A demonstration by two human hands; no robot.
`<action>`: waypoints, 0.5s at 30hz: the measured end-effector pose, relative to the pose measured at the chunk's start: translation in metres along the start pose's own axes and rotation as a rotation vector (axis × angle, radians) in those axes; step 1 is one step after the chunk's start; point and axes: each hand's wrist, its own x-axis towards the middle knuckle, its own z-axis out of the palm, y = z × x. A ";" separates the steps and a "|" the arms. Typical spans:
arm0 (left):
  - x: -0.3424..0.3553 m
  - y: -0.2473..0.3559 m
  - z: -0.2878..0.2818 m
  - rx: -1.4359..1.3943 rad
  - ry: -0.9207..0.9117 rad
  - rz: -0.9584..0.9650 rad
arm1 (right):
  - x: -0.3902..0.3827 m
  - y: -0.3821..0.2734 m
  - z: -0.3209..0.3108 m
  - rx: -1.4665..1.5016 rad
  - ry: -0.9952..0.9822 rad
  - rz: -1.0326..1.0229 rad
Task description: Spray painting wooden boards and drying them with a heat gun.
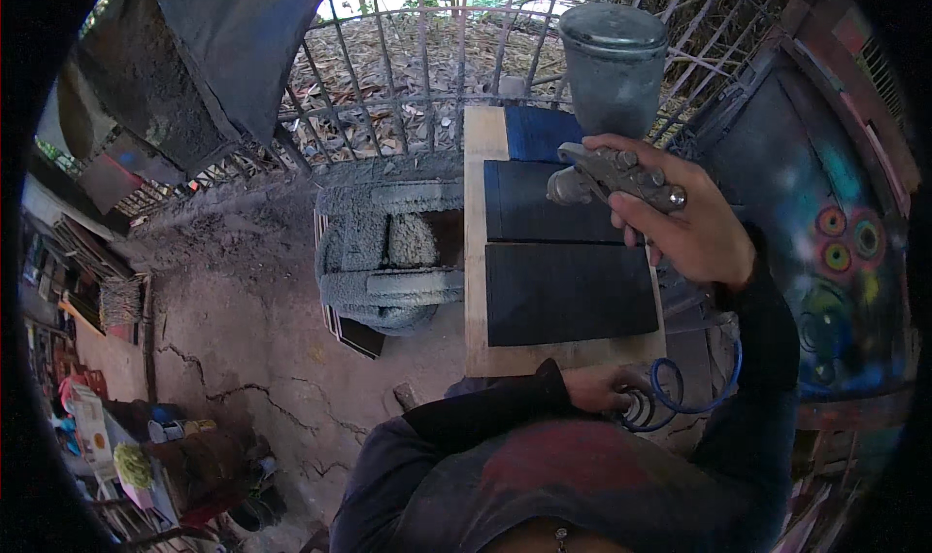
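Note:
My right hand is raised over the work and closed around a spray gun, whose lidded grey cup stands upright on top. Low against my body, my left hand is closed on a blue air hose that hangs in loops. Below the gun lies a pale wooden board bearing flat panels. The nearest panel is black, the middle panel is dark, and the far panel is blue and partly hidden by the gun.
The board rests beside a paint-crusted grey stand on a cracked floor. Behind it runs a metal bar fence. A multicoloured sprayed sheet leans at the right. Clutter and a rusty drum stand at the lower left.

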 end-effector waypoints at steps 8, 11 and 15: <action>0.000 0.007 0.005 0.019 0.005 0.008 | -0.016 -0.008 0.003 -0.030 -0.058 0.025; 0.001 0.005 0.007 0.059 0.007 0.062 | -0.019 -0.007 0.006 -0.048 -0.074 -0.038; -0.004 0.008 0.010 -0.003 0.020 -0.047 | -0.015 -0.001 0.010 -0.043 -0.100 0.019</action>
